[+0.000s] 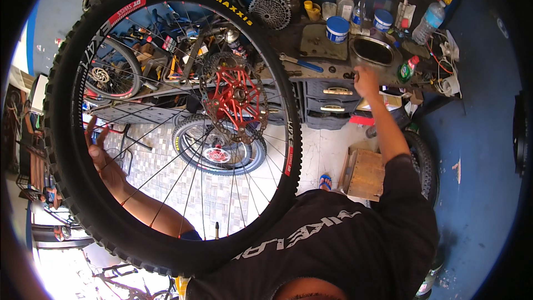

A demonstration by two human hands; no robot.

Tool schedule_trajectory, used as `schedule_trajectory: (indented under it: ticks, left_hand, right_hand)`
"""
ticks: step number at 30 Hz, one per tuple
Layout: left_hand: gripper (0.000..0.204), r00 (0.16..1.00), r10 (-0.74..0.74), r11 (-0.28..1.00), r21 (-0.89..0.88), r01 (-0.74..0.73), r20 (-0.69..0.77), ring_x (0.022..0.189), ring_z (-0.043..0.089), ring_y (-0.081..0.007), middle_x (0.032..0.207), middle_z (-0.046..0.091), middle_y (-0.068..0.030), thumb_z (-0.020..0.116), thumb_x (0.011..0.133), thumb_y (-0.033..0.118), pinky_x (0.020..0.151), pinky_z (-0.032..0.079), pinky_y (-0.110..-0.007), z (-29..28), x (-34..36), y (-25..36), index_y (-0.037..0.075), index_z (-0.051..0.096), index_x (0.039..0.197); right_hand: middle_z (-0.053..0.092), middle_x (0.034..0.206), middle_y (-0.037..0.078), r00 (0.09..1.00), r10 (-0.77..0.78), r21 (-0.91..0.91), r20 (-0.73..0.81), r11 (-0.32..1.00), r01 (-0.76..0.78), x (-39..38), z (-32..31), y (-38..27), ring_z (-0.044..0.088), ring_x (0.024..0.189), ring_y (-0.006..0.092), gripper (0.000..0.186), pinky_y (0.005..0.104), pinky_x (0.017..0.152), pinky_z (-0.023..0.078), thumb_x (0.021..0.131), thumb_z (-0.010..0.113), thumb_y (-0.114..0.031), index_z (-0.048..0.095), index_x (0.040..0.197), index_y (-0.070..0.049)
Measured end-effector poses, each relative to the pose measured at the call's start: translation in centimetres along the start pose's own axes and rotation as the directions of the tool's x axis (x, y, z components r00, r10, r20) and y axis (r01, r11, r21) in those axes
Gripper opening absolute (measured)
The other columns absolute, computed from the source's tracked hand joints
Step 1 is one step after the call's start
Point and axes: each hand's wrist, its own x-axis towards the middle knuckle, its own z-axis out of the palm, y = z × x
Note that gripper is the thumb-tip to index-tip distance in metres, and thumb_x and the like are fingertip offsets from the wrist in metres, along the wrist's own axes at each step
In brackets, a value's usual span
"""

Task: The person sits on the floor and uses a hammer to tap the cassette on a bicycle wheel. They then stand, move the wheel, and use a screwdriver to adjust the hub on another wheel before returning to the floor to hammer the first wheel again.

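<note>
A large bicycle wheel (293, 128) with a black knobby tyre, a red hub and a disc rotor (236, 97) is held up on the left, tilted toward me. My left hand (105, 161) grips it at the left side of the rim; its fingers show through the spokes and the tyre hides part of the hand. A valve stem (217, 230) sticks up from the lower rim. Over at the workbench edge, my right hand (365, 80) is closed beside small dark parts (348, 75). What its fingers hold, if anything, is hidden.
On the bench lie an oval metal tray (372, 51), blue-labelled tubs (337, 29), a blue-handled tool (302, 63), a cassette (270, 12) and bottles (429, 22). Beneath are drawers (333, 108). Another wheel (219, 153) and a wooden box (363, 175) occupy the floor.
</note>
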Motion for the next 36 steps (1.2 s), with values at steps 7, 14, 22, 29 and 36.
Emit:
schedule_trajectory:
  ticks: [7, 14, 22, 29, 36]
  left_hand:
    - [0.054, 0.982, 0.132, 0.931, 0.358, -0.075, -0.135, 0.128, 0.061, -0.0295, 0.144, 0.059, -0.0175, 0.072, 0.099, 0.022, 0.11, 0.05, -0.046, 2.8, 2.2, -5.9, -0.002, 0.055, 0.145]
    - [0.061, 0.903, 0.427, 0.698, 0.651, -0.297, -0.046, 0.129, 0.06, -0.0284, 0.144, 0.059, -0.0175, 0.072, 0.098, 0.03, 0.111, 0.048, -0.046, 6.4, 4.7, -1.4, -0.002, 0.053, 0.146]
    - [0.069, 0.694, 0.716, 0.431, 0.733, -0.526, 0.077, 0.129, 0.06, -0.0271, 0.143, 0.059, -0.0175, 0.073, 0.097, 0.038, 0.113, 0.046, -0.045, 17.6, 12.1, 9.5, -0.002, 0.051, 0.148]
    - [0.076, 0.592, 0.803, 0.346, 0.757, -0.554, 0.066, 0.129, 0.059, -0.0261, 0.143, 0.059, -0.0174, 0.073, 0.096, 0.045, 0.114, 0.045, -0.045, 26.8, 15.0, 20.5, -0.002, 0.049, 0.15]
    - [0.072, 0.457, 0.847, 0.163, 0.685, -0.71, 0.272, 0.143, 0.04, -0.0429, 0.137, 0.053, -0.025, 0.083, 0.066, 0.023, 0.118, 0.029, -0.057, 30.4, 16.7, 30.0, -0.004, 0.052, 0.126]
  right_hand:
    - [0.062, 0.131, 0.018, 0.889, 0.198, 0.653, 0.413, 0.616, -0.441, -18.8, 15.3, 0.8, 0.066, 0.108, 0.025, 0.08, 0.0423, 0.088, 0.055, 0.091, 0.069, -0.069, 0.054, 0.143, -0.01]
    - [0.066, 0.112, 0.019, 0.523, -0.306, 0.271, 0.796, -0.593, -0.758, -25.4, 8.7, -18.6, 0.069, 0.108, 0.0417, 0.068, 0.0598, 0.099, 0.056, 0.09, 0.061, -0.076, 0.059, 0.108, -0.01]
    - [0.069, 0.098, 0.018, 0.522, -0.375, 0.337, 0.766, -0.458, -0.823, -25.4, 4.0, -18.8, 0.07, 0.088, 0.036, 0.062, 0.0526, 0.085, 0.06, 0.091, 0.069, -0.067, 0.063, 0.104, -0.006]
    - [0.069, 0.118, 0.018, 0.813, -0.53, 0.406, 0.241, -0.706, -0.58, -28.6, 0.8, -8.2, 0.072, 0.094, 0.0277, 0.07, 0.04, 0.082, 0.06, 0.1, 0.053, -0.067, 0.053, 0.144, -0.013]
    - [0.059, 0.143, 0.015, 0.889, 0.151, 0.455, 0.433, -0.887, -0.072, -31.6, -0.8, -8.2, 0.051, 0.139, 0.0314, 0.106, 0.053, 0.114, 0.038, 0.083, 0.049, -0.091, 0.041, 0.157, -0.017]
